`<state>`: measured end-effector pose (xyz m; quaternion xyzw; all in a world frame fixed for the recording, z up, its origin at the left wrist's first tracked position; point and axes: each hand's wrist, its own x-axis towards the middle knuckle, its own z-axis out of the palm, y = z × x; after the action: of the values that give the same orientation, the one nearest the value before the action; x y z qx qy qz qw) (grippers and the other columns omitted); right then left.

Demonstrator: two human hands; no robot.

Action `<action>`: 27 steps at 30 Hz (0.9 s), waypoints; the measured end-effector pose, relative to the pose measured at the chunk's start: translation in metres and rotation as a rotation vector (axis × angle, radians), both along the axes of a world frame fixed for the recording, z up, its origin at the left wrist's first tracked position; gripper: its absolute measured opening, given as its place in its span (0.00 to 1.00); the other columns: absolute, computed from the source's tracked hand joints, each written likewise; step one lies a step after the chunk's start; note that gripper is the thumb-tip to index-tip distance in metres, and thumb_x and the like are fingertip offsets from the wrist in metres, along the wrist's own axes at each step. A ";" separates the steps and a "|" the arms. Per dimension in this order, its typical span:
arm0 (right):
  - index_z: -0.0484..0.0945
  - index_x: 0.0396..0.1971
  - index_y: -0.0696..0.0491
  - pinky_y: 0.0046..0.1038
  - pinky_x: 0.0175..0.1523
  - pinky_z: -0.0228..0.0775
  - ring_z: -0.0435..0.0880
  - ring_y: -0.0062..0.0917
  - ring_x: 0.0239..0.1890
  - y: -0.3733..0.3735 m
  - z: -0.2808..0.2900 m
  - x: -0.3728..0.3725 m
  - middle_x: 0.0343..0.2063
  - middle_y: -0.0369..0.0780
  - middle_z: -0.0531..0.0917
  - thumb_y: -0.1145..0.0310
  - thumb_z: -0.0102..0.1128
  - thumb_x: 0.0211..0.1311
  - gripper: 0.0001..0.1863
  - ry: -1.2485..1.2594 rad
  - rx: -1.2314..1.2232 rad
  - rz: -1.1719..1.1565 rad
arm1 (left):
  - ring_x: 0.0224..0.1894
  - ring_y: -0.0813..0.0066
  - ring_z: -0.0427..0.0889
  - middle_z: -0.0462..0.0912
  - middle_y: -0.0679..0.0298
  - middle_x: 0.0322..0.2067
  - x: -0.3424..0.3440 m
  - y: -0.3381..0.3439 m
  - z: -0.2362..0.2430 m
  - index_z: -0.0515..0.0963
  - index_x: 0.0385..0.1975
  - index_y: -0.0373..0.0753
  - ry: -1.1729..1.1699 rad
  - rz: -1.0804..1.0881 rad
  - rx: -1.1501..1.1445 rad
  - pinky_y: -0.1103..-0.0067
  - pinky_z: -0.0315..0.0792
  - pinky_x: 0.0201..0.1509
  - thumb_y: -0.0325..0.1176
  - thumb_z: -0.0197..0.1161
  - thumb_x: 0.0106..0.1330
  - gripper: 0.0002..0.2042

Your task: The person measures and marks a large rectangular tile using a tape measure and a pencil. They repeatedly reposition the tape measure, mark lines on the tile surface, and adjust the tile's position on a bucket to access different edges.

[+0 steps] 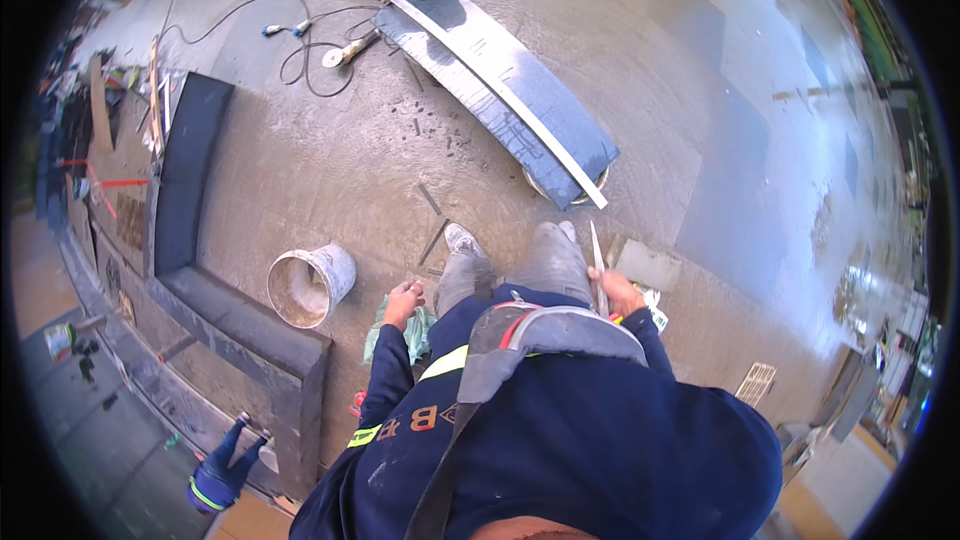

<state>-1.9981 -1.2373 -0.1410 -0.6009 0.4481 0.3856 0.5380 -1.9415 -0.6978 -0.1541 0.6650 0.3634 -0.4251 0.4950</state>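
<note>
My right hand (pixel 618 290) grips a thin, dull-shiny metal strip (pixel 597 265). Floor (pixel 330 170): rough matt concrete, wet-glossy toward its right edge. Bucket (pixel 310 285): cement-crusted plastic, matt.

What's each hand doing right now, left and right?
Left hand: curled shut, empty as far as shows, above a green crumpled cloth.
Right hand: closed on a thin pale metal strip pointing up and away.

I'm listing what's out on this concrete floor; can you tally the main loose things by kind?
Buckets: 2, a white one by the left hand and one under the board
Dark boards: 1
Long metal strips: 2, one on the board and one in the right hand
Angle grinders: 1
Total: 6
</note>
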 end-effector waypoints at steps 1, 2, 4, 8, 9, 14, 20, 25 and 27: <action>0.86 0.46 0.60 0.41 0.40 0.81 0.87 0.30 0.38 0.007 0.028 0.024 0.41 0.43 0.87 0.48 0.63 0.78 0.25 -0.085 0.190 0.044 | 0.55 0.59 0.87 0.85 0.55 0.59 0.001 0.016 -0.002 0.75 0.70 0.36 0.009 0.006 0.012 0.55 0.75 0.59 0.53 0.64 0.75 0.32; 0.86 0.44 0.57 0.36 0.40 0.83 0.88 0.28 0.36 0.024 0.047 0.046 0.41 0.41 0.88 0.48 0.60 0.80 0.24 -0.139 0.167 -0.074 | 0.56 0.59 0.87 0.85 0.56 0.59 0.004 0.031 -0.004 0.75 0.70 0.37 0.024 0.026 0.039 0.55 0.75 0.59 0.52 0.64 0.75 0.31; 0.85 0.43 0.55 0.31 0.40 0.84 0.89 0.27 0.35 0.039 0.073 0.091 0.42 0.39 0.89 0.48 0.58 0.80 0.23 -0.206 0.198 -0.244 | 0.55 0.58 0.88 0.85 0.56 0.59 0.015 0.055 -0.010 0.75 0.70 0.36 -0.022 0.025 0.034 0.56 0.76 0.58 0.51 0.64 0.76 0.30; 0.85 0.40 0.54 0.30 0.39 0.82 0.89 0.26 0.36 0.048 0.047 0.156 0.36 0.41 0.90 0.50 0.61 0.78 0.20 -0.298 -0.081 -0.144 | 0.56 0.56 0.88 0.85 0.55 0.59 0.048 0.094 -0.021 0.73 0.71 0.36 -0.087 0.079 0.032 0.57 0.77 0.58 0.52 0.64 0.77 0.31; 0.85 0.39 0.55 0.31 0.39 0.81 0.89 0.26 0.36 0.051 0.029 0.159 0.34 0.42 0.90 0.50 0.62 0.76 0.20 -0.243 -0.250 -0.037 | 0.56 0.56 0.88 0.85 0.54 0.59 0.056 0.103 -0.023 0.73 0.71 0.36 -0.094 0.094 0.034 0.56 0.77 0.58 0.52 0.63 0.77 0.31; 0.87 0.31 0.58 0.39 0.32 0.77 0.85 0.34 0.21 0.072 -0.054 0.134 0.23 0.45 0.87 0.52 0.73 0.63 0.21 -0.277 -0.556 0.333 | 0.53 0.59 0.88 0.85 0.55 0.61 0.087 0.137 -0.018 0.75 0.70 0.36 -0.107 0.108 0.055 0.57 0.77 0.58 0.50 0.64 0.77 0.30; 0.90 0.26 0.60 0.42 0.30 0.81 0.86 0.36 0.19 0.110 -0.090 0.145 0.18 0.48 0.86 0.55 0.62 0.69 0.23 0.104 -0.348 0.164 | 0.56 0.58 0.87 0.84 0.56 0.61 0.116 0.190 -0.016 0.72 0.72 0.37 0.046 -0.041 0.133 0.54 0.75 0.60 0.50 0.63 0.77 0.31; 0.88 0.28 0.62 0.39 0.30 0.82 0.87 0.38 0.20 0.114 -0.096 0.241 0.23 0.46 0.89 0.57 0.55 0.71 0.23 0.016 -0.297 0.286 | 0.56 0.59 0.86 0.83 0.56 0.62 0.147 0.215 -0.022 0.73 0.70 0.40 0.242 0.129 0.087 0.59 0.76 0.57 0.50 0.61 0.78 0.27; 0.87 0.32 0.61 0.39 0.29 0.82 0.87 0.38 0.21 0.113 -0.093 0.298 0.24 0.45 0.89 0.57 0.55 0.71 0.22 -0.007 -0.276 0.265 | 0.55 0.62 0.86 0.83 0.57 0.61 0.174 0.211 -0.017 0.74 0.69 0.39 0.197 0.071 0.085 0.62 0.77 0.56 0.48 0.60 0.78 0.26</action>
<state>-1.7002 -1.1245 -0.2338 -0.7240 0.4118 0.3859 0.3966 -1.7673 -0.4863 -0.1712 0.6270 0.4513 -0.4547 0.4432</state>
